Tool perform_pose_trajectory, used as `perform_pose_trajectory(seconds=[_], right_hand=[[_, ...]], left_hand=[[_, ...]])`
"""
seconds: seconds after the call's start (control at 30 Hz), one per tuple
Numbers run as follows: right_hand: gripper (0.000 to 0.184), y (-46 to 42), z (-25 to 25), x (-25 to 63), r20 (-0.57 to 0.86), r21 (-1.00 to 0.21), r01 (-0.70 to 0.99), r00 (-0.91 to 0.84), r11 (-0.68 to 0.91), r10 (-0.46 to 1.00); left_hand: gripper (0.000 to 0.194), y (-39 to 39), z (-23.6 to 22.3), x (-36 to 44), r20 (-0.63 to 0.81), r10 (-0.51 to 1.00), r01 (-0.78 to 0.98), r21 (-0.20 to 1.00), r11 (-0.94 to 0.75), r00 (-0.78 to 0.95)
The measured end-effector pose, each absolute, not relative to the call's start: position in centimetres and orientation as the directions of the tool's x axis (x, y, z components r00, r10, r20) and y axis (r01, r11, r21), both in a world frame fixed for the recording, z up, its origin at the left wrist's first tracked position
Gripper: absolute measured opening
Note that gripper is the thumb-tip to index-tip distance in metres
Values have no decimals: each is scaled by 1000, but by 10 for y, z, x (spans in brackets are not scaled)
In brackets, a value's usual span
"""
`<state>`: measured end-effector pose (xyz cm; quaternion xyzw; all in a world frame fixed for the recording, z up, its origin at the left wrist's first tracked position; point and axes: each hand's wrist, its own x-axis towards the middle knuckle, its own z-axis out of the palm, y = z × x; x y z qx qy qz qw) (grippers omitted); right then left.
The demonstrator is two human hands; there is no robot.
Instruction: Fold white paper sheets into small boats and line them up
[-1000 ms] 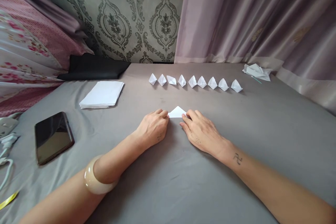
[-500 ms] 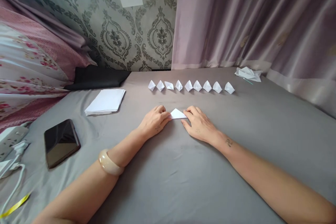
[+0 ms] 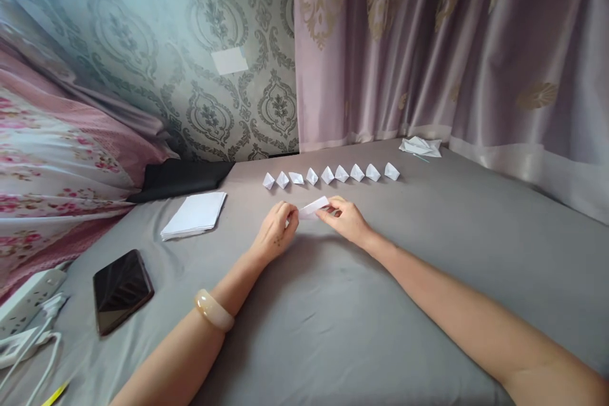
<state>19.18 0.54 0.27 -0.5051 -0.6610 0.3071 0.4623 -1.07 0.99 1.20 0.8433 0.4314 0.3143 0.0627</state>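
Note:
A small folded white paper (image 3: 314, 207) is held between my two hands, tilted with its right end higher. My left hand (image 3: 278, 228) pinches its left end with the fingers curled. At the other end, my right hand (image 3: 346, 221) grips the paper between thumb and fingers. Just beyond the hands, a row of several small folded paper shapes (image 3: 328, 175) stands on the grey cloth (image 3: 333, 304). One shape (image 3: 295, 178) near the left of the row looks flatter than its neighbours.
To the left lie a stack of white paper sheets (image 3: 194, 216) and a dark phone (image 3: 122, 290). A white power strip (image 3: 33, 298) with cables sits at the left edge. Loose folded paper (image 3: 420, 146) lies at the back right, by the curtain (image 3: 380, 63). Behind the stack is black cloth (image 3: 185, 179).
The folded paper, earlier flat on the cloth with a triangular peak showing, is now raised and tilted, showing a narrow strip. Both hands have lifted with it. The camera view has tipped upward.

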Motion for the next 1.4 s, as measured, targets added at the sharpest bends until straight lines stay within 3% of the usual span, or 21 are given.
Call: perform_pose_trajectory(seconds=[0.07,0.13,0.27,0.43,0.77,0.87,1.07,1.17,1.4], right_hand=[[30,0,11,194,170,-975,125,-124,185,978],[35,-7,18,194,91,-996,-43,-248,83,965],[34,-17,22,189,38,-996,-93,-248,15,968],[34,-15,13,185,49,-999,-19,-110,47,993],[32,-21,4,180,93,-981,143,-262,134,960],[26,-24,2,177,142,-949,249,-202,191,969],[14,-27,3,174,425,-788,491,-2,371,905],[5,-28,3,173,533,-683,561,-55,468,844],[23,-28,5,169,694,-487,610,-165,625,701]], left_hand=[[21,0,14,-5,352,871,561,667,-490,342],[23,-8,14,2,235,926,408,845,-345,297],[26,-20,11,16,122,952,221,957,-188,280],[34,-28,8,24,-26,928,142,990,-29,371],[32,-17,13,15,-104,970,-156,978,141,220],[30,-17,12,16,-169,963,-249,943,220,212],[32,-19,13,16,-210,958,-255,932,256,195],[33,-19,13,17,-212,956,-230,938,257,204],[30,-20,12,20,-91,962,-383,904,188,258]])
